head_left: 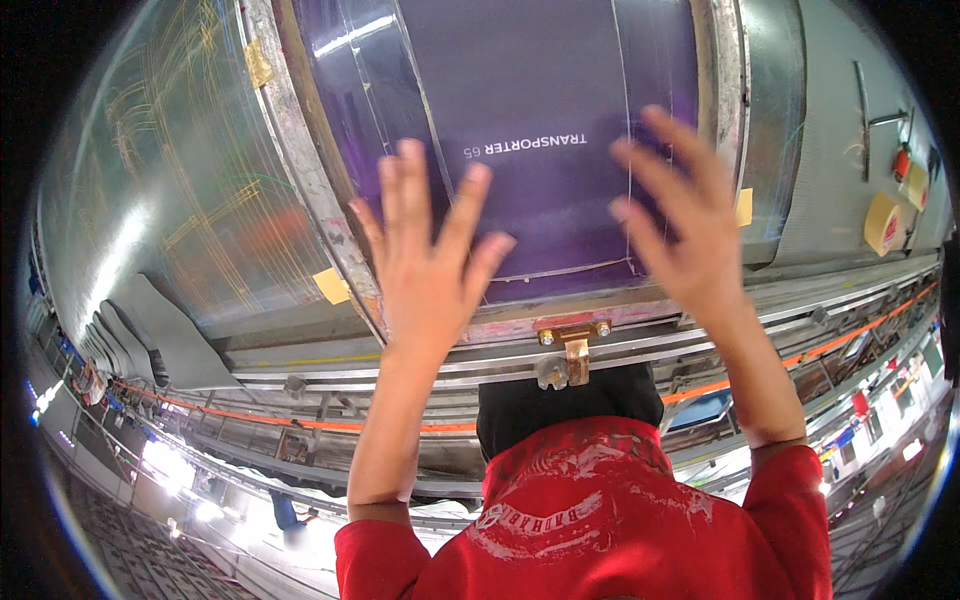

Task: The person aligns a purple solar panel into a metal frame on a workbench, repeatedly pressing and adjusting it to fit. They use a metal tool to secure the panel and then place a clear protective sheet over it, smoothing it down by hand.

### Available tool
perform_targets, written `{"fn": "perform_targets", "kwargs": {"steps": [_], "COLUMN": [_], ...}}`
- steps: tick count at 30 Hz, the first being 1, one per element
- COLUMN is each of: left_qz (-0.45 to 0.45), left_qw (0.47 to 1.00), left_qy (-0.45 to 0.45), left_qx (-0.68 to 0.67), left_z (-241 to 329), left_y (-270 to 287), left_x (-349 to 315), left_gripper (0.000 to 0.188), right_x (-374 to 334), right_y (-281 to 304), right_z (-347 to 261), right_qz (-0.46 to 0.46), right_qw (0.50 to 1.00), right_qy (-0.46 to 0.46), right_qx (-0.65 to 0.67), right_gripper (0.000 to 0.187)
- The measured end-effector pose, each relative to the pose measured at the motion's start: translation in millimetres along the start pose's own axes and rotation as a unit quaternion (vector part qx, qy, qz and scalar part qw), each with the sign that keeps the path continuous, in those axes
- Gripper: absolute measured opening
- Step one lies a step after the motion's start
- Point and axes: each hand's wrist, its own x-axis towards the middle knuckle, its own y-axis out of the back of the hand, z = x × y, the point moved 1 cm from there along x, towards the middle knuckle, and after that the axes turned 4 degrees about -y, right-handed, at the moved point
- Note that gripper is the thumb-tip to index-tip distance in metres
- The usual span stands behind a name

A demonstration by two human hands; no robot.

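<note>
A printing screen [520, 215] with purple mesh and pale printed lettering lies in front of me, held in a worn, paint-stained frame [290, 130]. Over its left part my left hand [425, 265] is spread, holding nothing, its fingers pointing away from me. My right hand [690, 215], slightly blurred, hovers or rests near the right side of the mesh with fingers apart. Whether either palm touches the surface I cannot tell. A copper-coloured bracket [575, 345] with bolts is fixed at the frame's near edge, between my forearms.
Metal rails [300, 365] and an orange strip [250, 415] run along the table's near side. Pieces of yellowish tape [332, 286] stick to the frame. Farther right lie tape rolls [882, 222] and a T-shaped metal rod [866, 120]. Grey sheets [165, 325] curl at left.
</note>
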Motion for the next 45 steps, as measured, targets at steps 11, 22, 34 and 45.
{"fn": "perform_targets", "kwargs": {"steps": [11,22,34,45], "left_qz": [-0.014,-0.075,-0.059,0.032], "left_qw": [1.000,0.995,0.997,0.982], "left_qy": [-0.006,-0.012,-0.031,0.035], "left_qx": [0.010,0.071,0.024,-0.186], "left_z": [0,6,3,-10], "left_y": [-9,-22,-18,39], "left_x": [-1,-6,-8,-43], "left_gripper": [0.063,0.072,0.068,0.029], "right_x": [13,-26,-36,-190], "right_y": [-13,-45,-26,61], "right_z": [2,-7,10,8], "right_qz": [0.051,-0.082,-0.059,-0.068], "right_qw": [0.997,0.990,0.997,0.977], "right_qy": [0.058,0.012,0.046,-0.203], "right_qx": [-0.026,-0.116,0.014,0.016], "right_gripper": [0.054,0.065,0.042,0.023]}}
